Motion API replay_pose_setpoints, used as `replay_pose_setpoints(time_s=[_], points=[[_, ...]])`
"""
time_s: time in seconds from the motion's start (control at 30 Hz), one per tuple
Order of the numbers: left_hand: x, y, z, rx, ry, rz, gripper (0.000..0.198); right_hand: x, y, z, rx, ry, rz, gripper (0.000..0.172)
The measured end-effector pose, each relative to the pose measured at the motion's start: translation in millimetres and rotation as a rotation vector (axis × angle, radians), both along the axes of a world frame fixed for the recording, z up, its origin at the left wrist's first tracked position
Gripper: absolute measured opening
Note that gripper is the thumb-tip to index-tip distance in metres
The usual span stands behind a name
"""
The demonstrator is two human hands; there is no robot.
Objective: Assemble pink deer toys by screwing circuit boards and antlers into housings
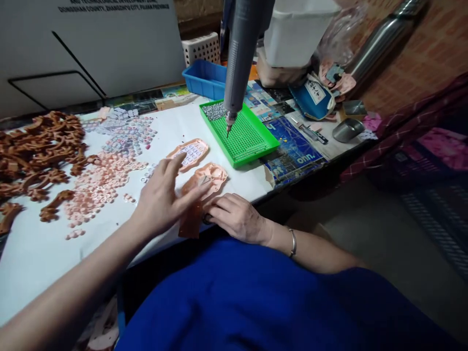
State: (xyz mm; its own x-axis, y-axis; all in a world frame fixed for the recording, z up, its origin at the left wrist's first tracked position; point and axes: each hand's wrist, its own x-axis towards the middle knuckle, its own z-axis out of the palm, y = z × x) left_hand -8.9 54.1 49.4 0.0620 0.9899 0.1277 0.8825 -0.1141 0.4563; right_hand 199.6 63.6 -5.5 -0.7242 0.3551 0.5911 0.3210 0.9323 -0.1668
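Observation:
My left hand (157, 195) hovers over the white work surface, thumb and fingers apart, with nothing held in it. Its fingertips are beside a peach plastic shell (202, 152) filled with pale lettered pieces. The thumb reaches over a second peach shell (216, 174), whose hollow inside faces up. At the table's front edge my right hand (237, 217) has its fingers curled closed. A small dark round thing (207, 219) shows at those fingertips, too hidden to name. Between the hands, a flat brown-orange piece (189, 224) overhangs the edge.
An electric screwdriver (236, 63) hangs above a green perforated tray (270, 144) holding small screws (214, 111). Piles of peach buttons (97, 185), pale pieces (124, 129) and brown parts (40, 141) lie left. Behind are a blue bin (204, 80), white tubs (292, 39) and a metal cup (347, 130).

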Motion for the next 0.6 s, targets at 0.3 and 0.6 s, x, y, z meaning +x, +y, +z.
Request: replay_pose_setpoints(time_s=[0.3, 0.6], points=[[-1, -72, -28.7, 0.031, 0.115, 0.031, 0.089, -7, 0, 3.6, 0.0, -0.088, -0.005, 0.03], [-7, -70, -20.0, -0.158, -0.564, 0.207, 0.071, -9, 10, 20.5, 0.191, -0.086, 0.044, 0.029]])
